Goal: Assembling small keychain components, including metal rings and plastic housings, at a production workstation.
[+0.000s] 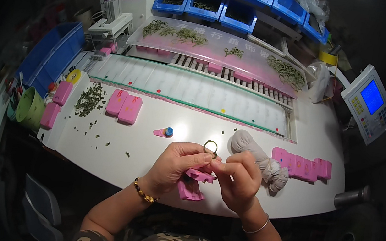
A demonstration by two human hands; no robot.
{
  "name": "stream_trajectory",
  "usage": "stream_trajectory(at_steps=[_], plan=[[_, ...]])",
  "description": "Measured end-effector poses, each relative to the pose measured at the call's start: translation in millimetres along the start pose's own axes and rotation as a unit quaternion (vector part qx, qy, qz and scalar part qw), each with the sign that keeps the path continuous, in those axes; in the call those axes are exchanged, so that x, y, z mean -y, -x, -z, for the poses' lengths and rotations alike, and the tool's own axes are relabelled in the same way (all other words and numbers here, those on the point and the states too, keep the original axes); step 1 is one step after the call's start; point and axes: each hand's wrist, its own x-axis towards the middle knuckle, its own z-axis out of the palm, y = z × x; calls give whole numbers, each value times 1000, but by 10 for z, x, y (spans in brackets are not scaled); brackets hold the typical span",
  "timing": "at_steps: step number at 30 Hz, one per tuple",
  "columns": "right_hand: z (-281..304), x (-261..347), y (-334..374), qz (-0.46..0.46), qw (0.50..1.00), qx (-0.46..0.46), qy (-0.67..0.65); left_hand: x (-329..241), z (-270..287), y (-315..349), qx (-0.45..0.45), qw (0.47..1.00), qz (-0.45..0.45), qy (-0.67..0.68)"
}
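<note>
My left hand (pixel 179 160) is closed around a pink rubber mold (pixel 191 190), spread apart into two flaps near the table's front edge. From its top stands a dark green ring (pixel 210 146), which looks like wax. With thumb and fingertips pinched, my right hand (pixel 240 177) grips the ring's lower end, close against my left thumb. The fingers partly hide that lower end and the upper part of the mold. Just beyond my left hand lie a small pink wedge and a blue round piece (pixel 169 132).
Closed pink molds (pixel 129 109) lie left, with several in a row (pixel 300 166) at right. Green bits (pixel 91 100) are scattered left. A grey-white cloth bundle (pixel 259 161) sits by my right hand. Behind are a glass-edged white strip (pixel 182 91), rollers, a clear ring-laden shelf (pixel 258 61) and blue bins (pixel 238 17).
</note>
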Motion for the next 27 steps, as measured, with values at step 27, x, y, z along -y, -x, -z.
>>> stream_trajectory(at_steps=[27], plan=[[75,-159,197,-438,842,81,-303,-1837,1434,94,-298,858,-418,-13]])
